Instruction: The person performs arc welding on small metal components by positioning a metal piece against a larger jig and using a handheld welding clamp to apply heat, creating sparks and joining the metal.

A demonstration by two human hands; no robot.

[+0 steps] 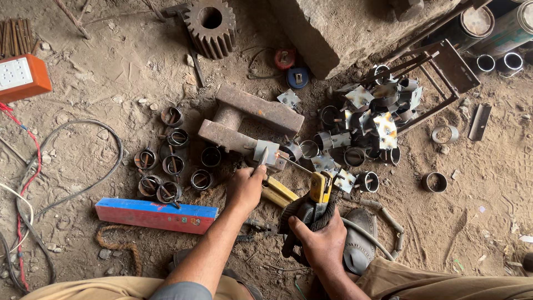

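While our left hand (245, 188) pinches the small steel plate (266, 151) against the iron block (230, 136), our right hand (321, 239) grips the electrode holder (320, 188) tight, rod tip at the plate. Plated rings (366, 119) pile right; bare rings (173, 164) wait left, so we judge it roughly midway.

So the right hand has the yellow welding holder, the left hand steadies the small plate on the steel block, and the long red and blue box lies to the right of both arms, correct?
Not quite: the head view shows the red and blue box lying left of both arms. The rest stands: right hand on yellow holder, left hand at the plate on the steel block.

Likely a welding workshop, dirt floor (111, 83), steel rings (173, 164), gear (211, 25)
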